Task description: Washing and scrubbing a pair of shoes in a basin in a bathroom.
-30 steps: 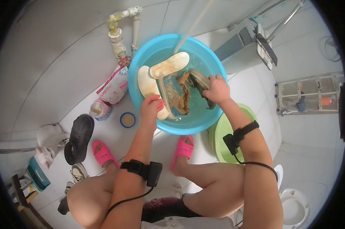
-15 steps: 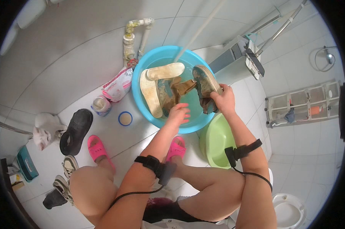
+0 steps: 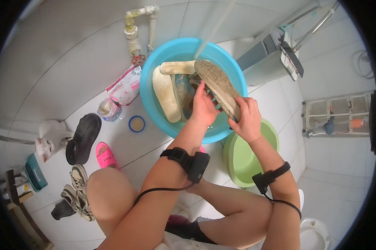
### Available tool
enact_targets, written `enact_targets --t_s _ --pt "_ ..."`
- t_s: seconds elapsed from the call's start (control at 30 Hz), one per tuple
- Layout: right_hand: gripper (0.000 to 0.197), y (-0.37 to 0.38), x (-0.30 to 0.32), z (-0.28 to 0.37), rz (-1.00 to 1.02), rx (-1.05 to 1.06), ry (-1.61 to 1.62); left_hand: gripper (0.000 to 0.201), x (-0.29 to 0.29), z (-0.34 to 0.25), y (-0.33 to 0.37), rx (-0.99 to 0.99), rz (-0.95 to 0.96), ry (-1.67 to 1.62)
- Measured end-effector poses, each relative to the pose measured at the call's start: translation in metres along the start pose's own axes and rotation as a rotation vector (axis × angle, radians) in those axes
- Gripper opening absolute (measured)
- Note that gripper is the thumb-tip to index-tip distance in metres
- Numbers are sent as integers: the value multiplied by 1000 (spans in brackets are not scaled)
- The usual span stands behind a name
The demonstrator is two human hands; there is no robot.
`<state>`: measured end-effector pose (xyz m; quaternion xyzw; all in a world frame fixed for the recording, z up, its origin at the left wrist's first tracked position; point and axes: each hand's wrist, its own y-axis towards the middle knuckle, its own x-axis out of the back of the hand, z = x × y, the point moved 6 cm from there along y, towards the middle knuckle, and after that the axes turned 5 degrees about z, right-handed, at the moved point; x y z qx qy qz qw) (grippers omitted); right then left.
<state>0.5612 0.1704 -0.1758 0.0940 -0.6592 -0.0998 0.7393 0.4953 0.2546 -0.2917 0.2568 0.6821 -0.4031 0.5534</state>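
Over the blue basin (image 3: 149,109) a shoe (image 3: 220,85) is tilted with its patterned, dirty sole facing up. My right hand (image 3: 248,119) grips one end of it, fingers curled over the sole's edge. At the shoe's left side my left hand (image 3: 204,105) holds on, its thumb along the edge and fingers partly hidden behind. In the basin's water lie two pale insoles, one upright insole (image 3: 166,93) on the left and one across the top (image 3: 177,67). Beside them a second, bluish-brown shoe (image 3: 184,89) is partly covered by my left hand.
A green basin (image 3: 271,132) stands right of the blue one. To the left are a pink-and-white bag (image 3: 126,86), an open jar (image 3: 109,109) and its blue-rimmed lid (image 3: 136,123). A white cat (image 3: 48,137) sits near a black shoe (image 3: 84,139). A grey mop bucket (image 3: 261,54) is behind.
My right hand has turned the shoe so that its sole faces up. My left hand has moved up and right, from above the basin's near side to the shoe.
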Motion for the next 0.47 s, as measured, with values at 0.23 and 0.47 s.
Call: enact_targets --t_s 0.23,0.47 --pt "75 -4 -20 -20 81 -19 141 56 -13 -4 13 -152 232 -61" --pt "120 36 -18 -31 195 -522 906 49 -13 -4 10 -121 169 180"
